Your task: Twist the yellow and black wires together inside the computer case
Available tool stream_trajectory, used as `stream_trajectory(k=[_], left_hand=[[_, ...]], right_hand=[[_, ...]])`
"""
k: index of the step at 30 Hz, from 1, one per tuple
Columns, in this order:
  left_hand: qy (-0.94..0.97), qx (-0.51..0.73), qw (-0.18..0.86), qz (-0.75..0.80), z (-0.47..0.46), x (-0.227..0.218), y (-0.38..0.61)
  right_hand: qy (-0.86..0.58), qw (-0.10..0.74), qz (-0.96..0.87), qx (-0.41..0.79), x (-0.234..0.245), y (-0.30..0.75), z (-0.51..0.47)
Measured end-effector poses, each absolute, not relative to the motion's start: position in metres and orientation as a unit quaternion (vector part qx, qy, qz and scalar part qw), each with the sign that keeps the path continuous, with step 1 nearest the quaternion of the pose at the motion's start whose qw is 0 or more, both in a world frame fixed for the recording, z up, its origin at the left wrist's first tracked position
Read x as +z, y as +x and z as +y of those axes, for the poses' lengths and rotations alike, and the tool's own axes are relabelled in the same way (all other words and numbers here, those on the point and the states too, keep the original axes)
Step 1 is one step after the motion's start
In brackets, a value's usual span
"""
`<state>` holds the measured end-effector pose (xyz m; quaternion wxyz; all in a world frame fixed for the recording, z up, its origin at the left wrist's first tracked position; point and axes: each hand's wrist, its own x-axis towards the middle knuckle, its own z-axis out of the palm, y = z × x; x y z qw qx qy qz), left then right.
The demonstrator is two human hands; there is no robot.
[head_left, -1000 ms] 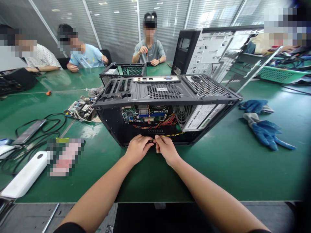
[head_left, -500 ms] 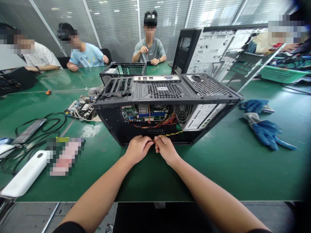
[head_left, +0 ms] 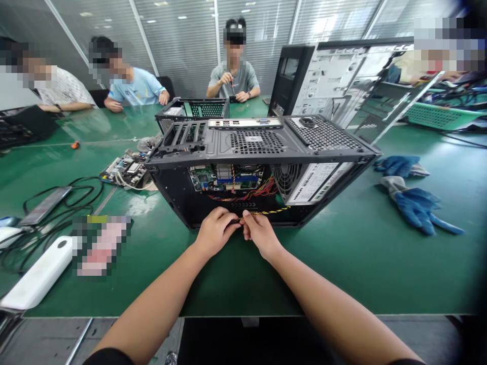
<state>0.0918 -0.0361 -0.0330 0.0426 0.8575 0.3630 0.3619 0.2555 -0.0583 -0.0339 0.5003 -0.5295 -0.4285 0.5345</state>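
Note:
A black computer case (head_left: 258,142) stands in front of me with its open side facing me. Inside are a green motherboard (head_left: 203,177), a bundle of red and orange wires (head_left: 262,190) and a power supply (head_left: 317,183) with its fan. At the case's lower edge, my left hand (head_left: 216,230) pinches a twisted yellow-and-black cable (head_left: 272,211). My right hand (head_left: 262,233) grips the same cable close beside it, thumb on top. The cable runs from my fingers rightward into the case; the short piece between the hands is mostly hidden.
Blue gloves (head_left: 414,203) lie to the right. Left are a circuit board (head_left: 127,170), black cables (head_left: 85,190) and a white device (head_left: 41,274). Behind stand another case (head_left: 292,81) and a green basket (head_left: 437,117). Several people sit across the green table (head_left: 342,274).
My left fingers have shifted and loosened slightly around the cable, with more of it showing between the hands. The cable's stretch at right sits a little differently. The case has not moved.

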Motion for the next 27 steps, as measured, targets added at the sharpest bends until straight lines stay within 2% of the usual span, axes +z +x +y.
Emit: stream_trajectory(k=[6, 13, 21, 27], left_hand=[[0.864, 0.337, 0.039, 0.372, -0.0388, -0.0302, 0.0934], [0.858, 0.332, 0.081, 0.384, -0.04, -0.0286, 0.094], [0.854, 0.359, 0.055, 0.373, -0.0373, -0.0338, 0.0927], [0.856, 0.344, 0.073, 0.379, -0.0385, -0.0319, 0.0937]], right_hand=[[-0.523, 0.496, -0.472, 0.507, -0.0352, 0.2566, -0.0587], [-0.523, 0.496, -0.487, 0.494, -0.0362, 0.2565, -0.0582], [-0.534, 0.491, -0.436, 0.533, -0.0344, 0.2561, -0.0571], [-0.534, 0.485, -0.445, 0.531, -0.0339, 0.2562, -0.058]])
